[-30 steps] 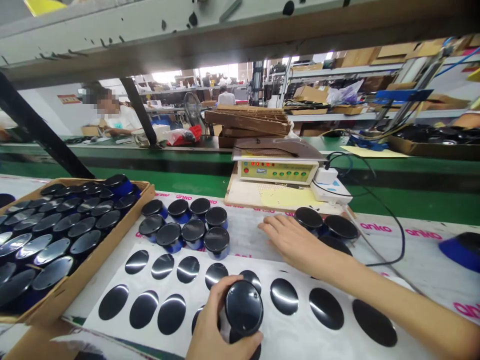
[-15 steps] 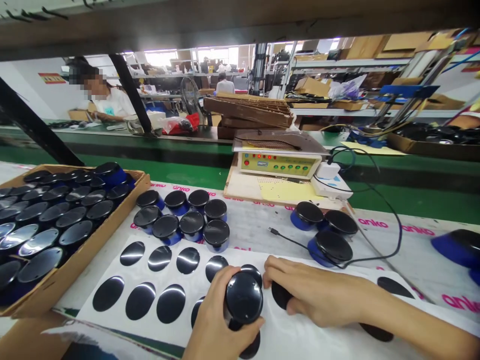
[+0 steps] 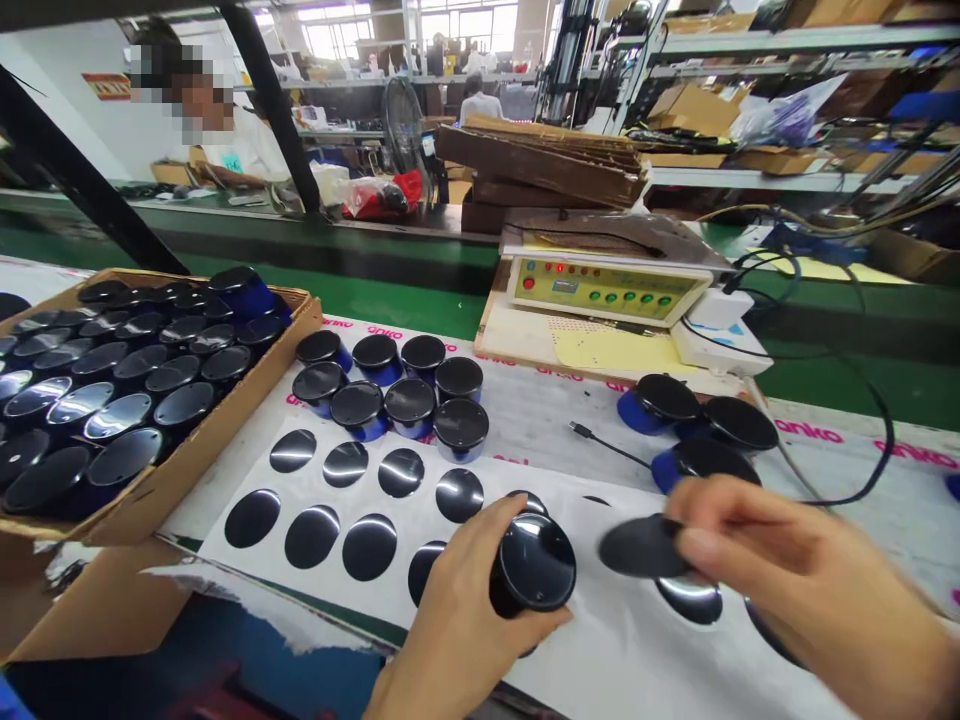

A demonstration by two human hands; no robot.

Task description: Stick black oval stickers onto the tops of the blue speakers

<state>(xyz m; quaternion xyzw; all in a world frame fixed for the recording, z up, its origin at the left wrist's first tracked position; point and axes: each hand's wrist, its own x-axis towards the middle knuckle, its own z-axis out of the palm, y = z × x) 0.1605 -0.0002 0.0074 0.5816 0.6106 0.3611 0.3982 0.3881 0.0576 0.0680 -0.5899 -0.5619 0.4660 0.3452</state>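
My left hand (image 3: 469,595) is closed round a short black cylinder (image 3: 537,562), its glossy round top tilted up toward me. Between the thumb and fingers of my right hand (image 3: 787,580) is a round black sticker (image 3: 637,546), lifted clear of the sheet and slightly blurred. Below both hands lies the white backing sheet (image 3: 300,470) with rows of round black stickers (image 3: 369,547). Behind the sheet stands a group of black-topped blue cylinders (image 3: 409,405); more of them (image 3: 664,400) stand beyond my right hand.
A cardboard box (image 3: 202,465) full of black-topped cylinders is at the left. A control unit with buttons (image 3: 607,290) sits on a board at the back. A black cable (image 3: 607,443) curves across the right side. Across the bench sits another person (image 3: 247,150).
My right hand has pulled the round sticker up off the sheet and moved right with it. My left hand still holds the cylinder. The view has shifted downward.
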